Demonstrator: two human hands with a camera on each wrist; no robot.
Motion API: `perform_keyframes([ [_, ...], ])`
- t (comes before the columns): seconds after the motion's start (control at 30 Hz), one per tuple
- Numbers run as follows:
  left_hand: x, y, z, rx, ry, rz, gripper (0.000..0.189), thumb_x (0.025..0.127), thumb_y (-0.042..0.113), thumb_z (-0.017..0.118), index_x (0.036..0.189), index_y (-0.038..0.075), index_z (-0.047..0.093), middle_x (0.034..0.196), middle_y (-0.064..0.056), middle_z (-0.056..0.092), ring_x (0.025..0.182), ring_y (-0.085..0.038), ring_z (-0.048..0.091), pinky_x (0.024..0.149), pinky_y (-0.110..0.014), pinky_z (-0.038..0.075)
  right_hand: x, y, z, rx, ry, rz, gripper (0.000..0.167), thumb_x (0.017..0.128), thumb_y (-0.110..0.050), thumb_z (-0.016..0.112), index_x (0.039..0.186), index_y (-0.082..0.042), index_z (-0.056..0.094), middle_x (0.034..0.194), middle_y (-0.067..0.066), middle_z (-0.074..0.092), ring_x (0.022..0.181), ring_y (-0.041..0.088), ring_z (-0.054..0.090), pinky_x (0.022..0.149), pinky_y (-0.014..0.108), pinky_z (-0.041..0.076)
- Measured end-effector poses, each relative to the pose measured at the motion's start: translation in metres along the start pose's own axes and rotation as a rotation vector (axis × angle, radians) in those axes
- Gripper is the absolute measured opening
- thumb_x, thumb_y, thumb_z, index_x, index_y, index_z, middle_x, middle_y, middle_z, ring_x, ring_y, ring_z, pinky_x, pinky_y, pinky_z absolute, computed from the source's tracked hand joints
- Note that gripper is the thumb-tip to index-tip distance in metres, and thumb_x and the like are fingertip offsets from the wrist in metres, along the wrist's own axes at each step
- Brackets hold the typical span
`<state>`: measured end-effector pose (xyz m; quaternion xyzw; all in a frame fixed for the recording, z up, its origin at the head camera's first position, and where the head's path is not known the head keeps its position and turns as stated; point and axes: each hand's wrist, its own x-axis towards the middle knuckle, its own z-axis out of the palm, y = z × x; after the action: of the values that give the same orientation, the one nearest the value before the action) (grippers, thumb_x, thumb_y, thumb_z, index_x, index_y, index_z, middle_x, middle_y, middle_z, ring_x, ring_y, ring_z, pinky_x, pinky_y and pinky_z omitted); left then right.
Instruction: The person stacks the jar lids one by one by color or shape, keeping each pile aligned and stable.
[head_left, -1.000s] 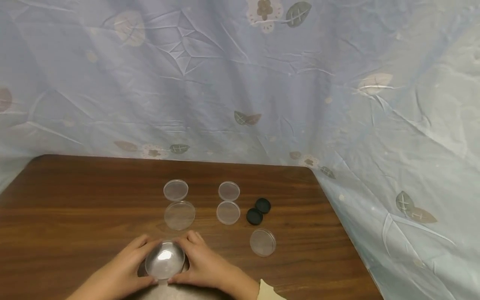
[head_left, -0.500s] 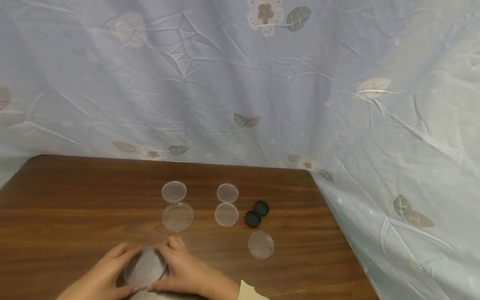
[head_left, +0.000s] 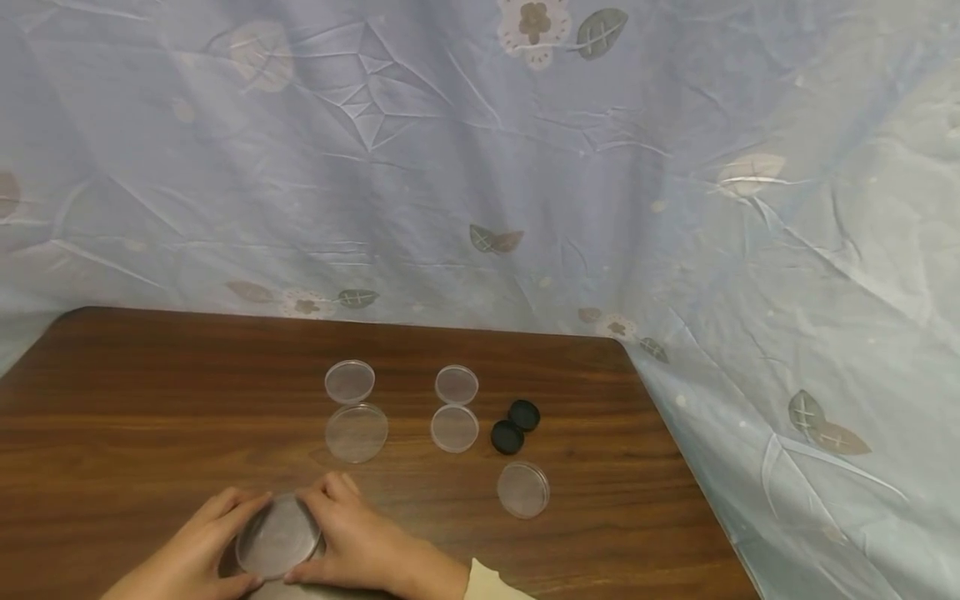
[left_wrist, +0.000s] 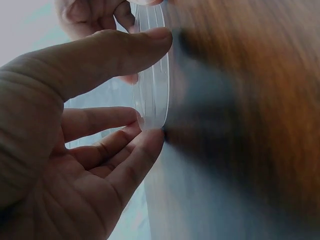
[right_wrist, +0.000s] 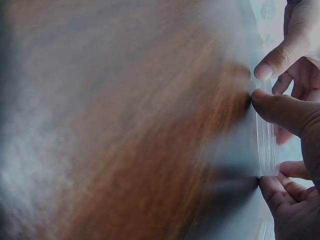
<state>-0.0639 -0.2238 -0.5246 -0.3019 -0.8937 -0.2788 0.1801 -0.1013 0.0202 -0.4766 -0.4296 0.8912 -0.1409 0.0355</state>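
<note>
Plastic, clear and round, fills the space between the two grips: one shallow dish [head_left: 276,537] lies just to the right of the left grip [head_left: 189,546] and just to the left of the right grip [head_left: 362,537]. Both grips clasp its rim, thumbs at the edge nearer the person, fingers round the far edge, so neither is nearer to it. Being round, it has no long axis; its face runs roughly level with the surface [head_left: 150,400], though contact beneath is hard to tell. Ridge lines on its wall leave one piece or a stack uncertain. Beyond the right grip, well apart, lie two clear discs [head_left: 356,433], one behind the other; farther right, two touching black caps [head_left: 507,437] and another clear dish [head_left: 523,490].
</note>
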Motion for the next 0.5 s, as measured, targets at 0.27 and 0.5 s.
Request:
perform_keyframes([
  [0.27, -0.0022, -0.0017, 0.0002, -0.004, -0.021, -0.013, 0.091, 0.047, 0.025, 0.102, 0.122, -0.013, 0.064, 0.108, -0.008, 0.062, 0.108, 0.009, 0.047, 0.074, -0.013, 0.05, 0.0018, -0.0013, 0.0004, -0.013, 0.006, -0.005, 0.078, 0.082, -0.054, 0.086, 0.143, -0.016, 0.056, 0.127, -0.008, 0.052, 0.115, -0.001, 0.045, 0.09, -0.001, 0.039],
  [0.5, -0.0042, -0.0014, 0.0023, -0.01, -0.054, -0.031, 0.091, 0.051, 0.027, 0.102, 0.123, -0.013, 0.064, 0.112, -0.008, 0.063, 0.109, 0.009, 0.046, 0.075, -0.013, 0.05, 0.0018, -0.001, 0.0002, -0.005, -0.023, 0.008, 0.079, 0.083, -0.055, 0.085, 0.145, -0.016, 0.056, 0.13, -0.008, 0.053, 0.116, -0.001, 0.046, 0.088, -0.001, 0.039],
])
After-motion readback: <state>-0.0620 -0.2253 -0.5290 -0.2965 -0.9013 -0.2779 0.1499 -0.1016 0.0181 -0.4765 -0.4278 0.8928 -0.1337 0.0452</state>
